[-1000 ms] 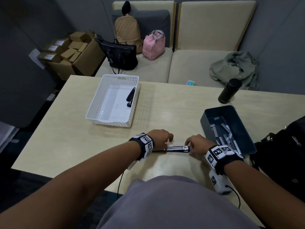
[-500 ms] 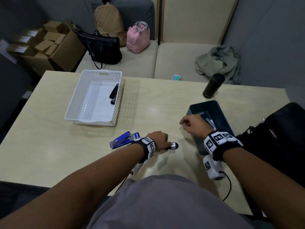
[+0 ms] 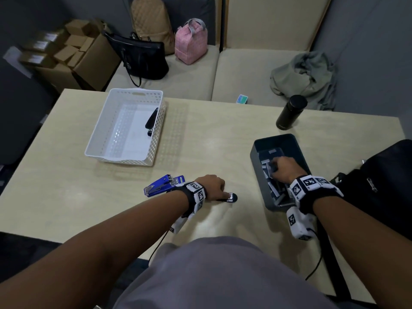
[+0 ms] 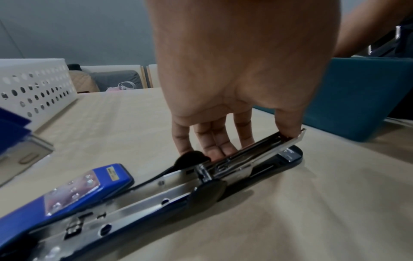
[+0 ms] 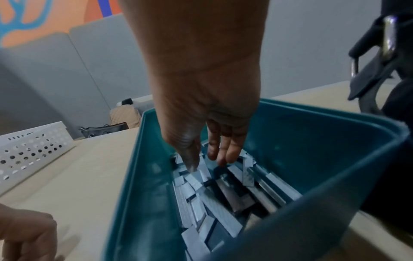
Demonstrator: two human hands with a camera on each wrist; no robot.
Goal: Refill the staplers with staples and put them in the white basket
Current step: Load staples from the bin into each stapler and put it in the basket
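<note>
at the near edge of the table: two hands at work, one on a stapler, one in a bin
left hand (image 4: 234, 84): palm down over the opened black stapler (image 4: 250, 164), thumb tip on the front end of its silver staple channel, fingers (image 4: 214, 141) curled down behind the channel, pinching it between them
black stapler: lies flat on the table (image 3: 200, 139), top arm swung back toward the wrist, base touching the wood; in the head view only its front tip shows past the knuckles
right hand (image 5: 208, 106): reaches down into the teal bin (image 5: 312, 144), thumb and fingers straight and loosely spread, tips touching the staple strips (image 5: 201, 197); nothing is pinched
staple strips: a loose heap of grey strips, lying crosswise on the bin floor
teal bin: on the table at the right, well apart from the black stapler
blue stapler (image 3: 163, 185): opened, on the table just behind the left wrist, touching or almost touching the black one's back arm; i cannot tell which
white basket (image 3: 124, 130): on the far left part of the table, well apart from both hands; another black stapler (image 3: 152, 121) leans against its right inner wall
black flask (image 3: 289, 112): upright near the far right table edge
black bag (image 3: 383, 184): at the right table edge, beside the bin
sofa (image 3: 200, 70): behind the table, with bags and a crumpled green cloth on it
</note>
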